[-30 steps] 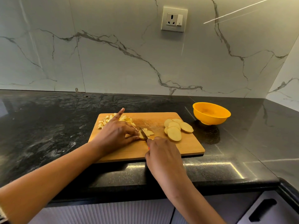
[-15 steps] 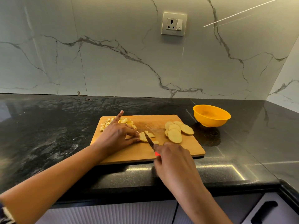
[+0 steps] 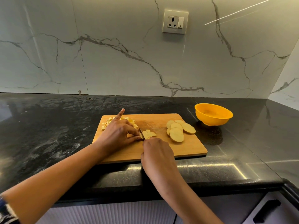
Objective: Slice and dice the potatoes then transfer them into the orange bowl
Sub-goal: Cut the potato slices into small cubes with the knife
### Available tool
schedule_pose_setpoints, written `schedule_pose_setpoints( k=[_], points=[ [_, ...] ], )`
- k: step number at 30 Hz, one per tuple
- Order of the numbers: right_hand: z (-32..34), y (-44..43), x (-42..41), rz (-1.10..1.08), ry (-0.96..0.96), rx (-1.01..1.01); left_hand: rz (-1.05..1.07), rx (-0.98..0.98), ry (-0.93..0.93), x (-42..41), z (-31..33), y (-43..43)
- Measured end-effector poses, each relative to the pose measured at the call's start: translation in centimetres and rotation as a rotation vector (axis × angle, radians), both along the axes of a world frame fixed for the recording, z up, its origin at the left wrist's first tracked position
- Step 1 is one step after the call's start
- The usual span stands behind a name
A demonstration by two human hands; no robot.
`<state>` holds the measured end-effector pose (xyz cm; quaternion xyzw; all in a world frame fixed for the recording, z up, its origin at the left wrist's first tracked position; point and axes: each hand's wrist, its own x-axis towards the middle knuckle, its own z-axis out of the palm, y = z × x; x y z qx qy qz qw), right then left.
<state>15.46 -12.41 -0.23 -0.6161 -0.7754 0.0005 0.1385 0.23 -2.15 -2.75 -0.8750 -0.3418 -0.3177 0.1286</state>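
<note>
The wall socket on the marble wall carries a small mark along its lower edge, too small to read.

The cutting board lies on the dark tabletop, its near edge close to the tabletop's front edge; open stone runs wide to the left of it and in a band behind it up to the wall. The orange bowl stands on the tabletop just beyond the board's far right corner, apart from the board; to its right the tabletop runs on to a side wall.

On the board, the diced potato is heaped at the far left corner, partly behind the left hand; the potato slices overlap in a loose stack at the right; the potato piece being cut lies between them, near the middle.

The left hand reaches in from the lower left, palm down; its thumb and curled fingers pinch the potato piece at its left end, and one finger sticks straight out toward the wall. The right hand comes from below, knuckles up, fingers wrapped round the handle of the knife; the handle is hidden under the hand, and only the dark blade shows, tip pointing away, between the left fingertips and the cut bits.

A patterned sleeve shows at the lower left corner.
</note>
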Motion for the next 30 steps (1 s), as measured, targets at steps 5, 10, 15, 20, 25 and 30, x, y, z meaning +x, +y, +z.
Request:
schedule_pose_setpoints(
  k=[5, 10, 15, 20, 25, 30],
  points=[
    [-0.9, -2.2, 2.5, 0.065, 0.104, 0.138, 0.057, 0.038, 0.055, 0.0, 0.0, 0.2],
    [-0.9, 0.1, 4.4, 0.033, 0.123, 0.283, 0.134, 0.084, 0.028, -1.0, 0.3, 0.3],
    [-0.9, 2.3, 6.6, -0.041, 0.091, 0.303, 0.169, 0.088, -0.050, -1.1, 0.4, 0.2],
    [-2.1, 1.9, 6.9, -0.104, 0.094, 0.323, -0.102, 0.058, 0.064, 0.8, 1.1, -1.1],
    [-2.2, 1.6, 7.2, -0.199, 0.074, 0.336, -0.268, 0.080, 0.408, 3.4, 1.3, -1.1],
    [-2.5, 1.4, 7.3, -0.204, 0.089, 0.328, -0.112, -0.050, 0.499, 4.9, 1.5, 0.6]
  ],
)
